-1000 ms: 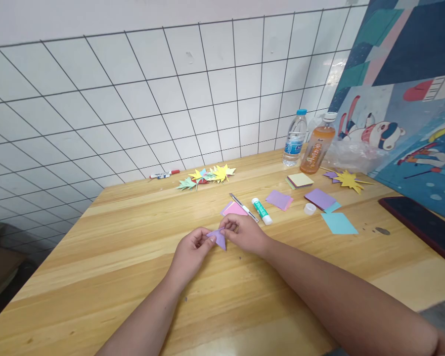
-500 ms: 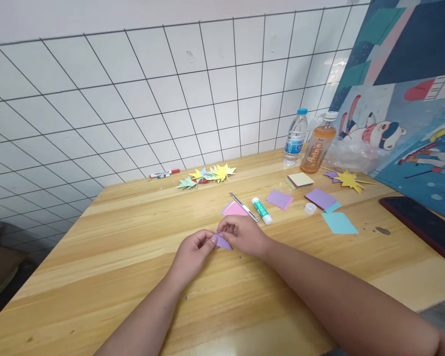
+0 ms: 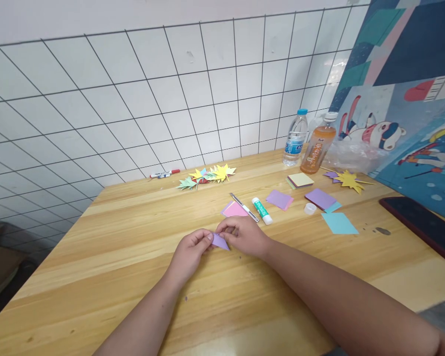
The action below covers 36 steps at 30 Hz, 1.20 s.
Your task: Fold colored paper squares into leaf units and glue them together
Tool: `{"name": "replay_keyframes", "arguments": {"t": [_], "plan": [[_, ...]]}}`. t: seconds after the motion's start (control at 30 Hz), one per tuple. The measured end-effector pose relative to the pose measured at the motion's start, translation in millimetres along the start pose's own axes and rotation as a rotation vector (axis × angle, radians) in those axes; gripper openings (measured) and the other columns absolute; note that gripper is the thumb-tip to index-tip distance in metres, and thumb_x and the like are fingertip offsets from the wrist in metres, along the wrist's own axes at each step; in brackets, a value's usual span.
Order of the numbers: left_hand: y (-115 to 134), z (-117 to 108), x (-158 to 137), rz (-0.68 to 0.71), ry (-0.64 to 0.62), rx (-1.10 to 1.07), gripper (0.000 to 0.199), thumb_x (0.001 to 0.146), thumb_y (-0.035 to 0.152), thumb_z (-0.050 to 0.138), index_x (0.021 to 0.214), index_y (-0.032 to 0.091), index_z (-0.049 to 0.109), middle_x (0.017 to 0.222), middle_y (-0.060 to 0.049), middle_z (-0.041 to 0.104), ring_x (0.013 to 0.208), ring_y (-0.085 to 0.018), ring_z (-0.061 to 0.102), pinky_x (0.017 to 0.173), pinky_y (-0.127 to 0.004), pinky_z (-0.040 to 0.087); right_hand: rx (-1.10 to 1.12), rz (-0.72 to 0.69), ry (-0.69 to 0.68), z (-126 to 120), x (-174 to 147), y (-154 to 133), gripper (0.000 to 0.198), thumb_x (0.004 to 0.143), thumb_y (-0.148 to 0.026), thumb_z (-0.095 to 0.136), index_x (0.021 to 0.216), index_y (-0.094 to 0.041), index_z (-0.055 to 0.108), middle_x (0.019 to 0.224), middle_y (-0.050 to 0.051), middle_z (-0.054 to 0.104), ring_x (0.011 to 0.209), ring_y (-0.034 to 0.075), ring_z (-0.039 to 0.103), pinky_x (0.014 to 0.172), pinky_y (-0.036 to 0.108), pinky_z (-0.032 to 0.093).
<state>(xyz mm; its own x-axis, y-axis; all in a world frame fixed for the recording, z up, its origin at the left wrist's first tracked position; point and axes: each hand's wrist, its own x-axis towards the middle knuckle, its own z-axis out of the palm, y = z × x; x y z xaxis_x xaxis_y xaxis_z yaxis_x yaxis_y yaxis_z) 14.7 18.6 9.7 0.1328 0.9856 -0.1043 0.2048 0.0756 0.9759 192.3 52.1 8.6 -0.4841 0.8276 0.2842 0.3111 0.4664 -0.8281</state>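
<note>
Between my two hands is a small folded piece of purple paper [image 3: 221,242], its pointed corner toward me. My left hand [image 3: 191,251] pinches its left end with thumb and fingers. At the upper edge, my right hand [image 3: 244,236] is closed on the paper, and its fingertips partly cover it. Just beyond my right hand lie pink and purple paper sheets [image 3: 233,209] with a utility knife [image 3: 245,207] resting across them. A green and white glue stick [image 3: 261,211] lies to the right of the knife.
Stacks of coloured paper [image 3: 321,199], a white cap [image 3: 310,208] and a blue sheet [image 3: 339,223] lie right. Folded paper leaves [image 3: 211,174] and markers [image 3: 164,173] lie at the back. A water bottle [image 3: 295,138], an orange drink bottle [image 3: 318,144] and a phone [image 3: 422,227] stand or lie farther right.
The purple paper and my left hand's fingers have shifted slightly left, so more of the paper shows between the hands. My right hand has barely moved.
</note>
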Motion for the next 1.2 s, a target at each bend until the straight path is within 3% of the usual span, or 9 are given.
{"name": "replay_keyframes", "arguments": {"t": [0.3,0.43,0.63,0.77,1.2], "plan": [[7.1,0.2,-1.3,-0.024,0.014,0.006,0.034,0.071,0.049,0.059,0.071,0.016,0.065,0.059,0.000,0.059,0.055,-0.012,0.049,0.054,-0.022,0.037,-0.021,-0.033,0.006,-2.4,-0.6,-0.8,0.021,0.075,-0.013,0.055,0.085,-0.022,0.071,0.081,0.001,0.068,0.067,0.011,0.061,0.062,0.021,0.046],[5.7,0.4,-0.7,-0.035,0.025,0.024,0.031,0.069,0.047,0.062,0.071,0.016,0.064,0.058,0.001,0.057,0.055,-0.012,0.048,0.054,-0.022,0.037,0.000,0.020,-0.024,-2.2,-1.1,-2.3,0.027,0.074,-0.010,0.051,0.090,-0.022,0.069,0.080,0.000,0.069,0.066,0.011,0.062,0.059,0.020,0.046],[-1.0,0.0,-0.3,0.023,0.007,0.052,0.029,0.073,0.045,0.060,0.072,0.016,0.064,0.062,0.000,0.059,0.057,-0.013,0.049,0.056,-0.022,0.038,0.077,0.106,-0.073,1.0,-0.8,1.1,0.019,0.081,-0.031,0.054,0.083,-0.019,0.067,0.076,0.001,0.068,0.065,0.012,0.060,0.055,0.020,0.044],[-2.8,0.4,-0.9,0.044,0.023,0.089,0.026,0.074,0.042,0.059,0.076,0.017,0.066,0.068,-0.001,0.063,0.062,-0.014,0.054,0.061,-0.023,0.041,0.054,0.160,-0.069,4.6,0.5,7.6,0.017,0.078,-0.033,0.058,0.076,-0.018,0.065,0.067,0.000,0.064,0.060,0.011,0.056,0.051,0.020,0.040],[2.0,3.9,-4.6,0.111,0.044,0.225,0.021,0.074,0.037,0.058,0.071,0.017,0.063,0.062,0.001,0.059,0.059,-0.014,0.050,0.056,-0.022,0.038,0.082,0.086,-0.113,2.2,-0.1,6.7,0.014,0.079,-0.030,0.055,0.075,-0.018,0.061,0.066,-0.002,0.059,0.060,0.010,0.052,0.054,0.019,0.039]]}}
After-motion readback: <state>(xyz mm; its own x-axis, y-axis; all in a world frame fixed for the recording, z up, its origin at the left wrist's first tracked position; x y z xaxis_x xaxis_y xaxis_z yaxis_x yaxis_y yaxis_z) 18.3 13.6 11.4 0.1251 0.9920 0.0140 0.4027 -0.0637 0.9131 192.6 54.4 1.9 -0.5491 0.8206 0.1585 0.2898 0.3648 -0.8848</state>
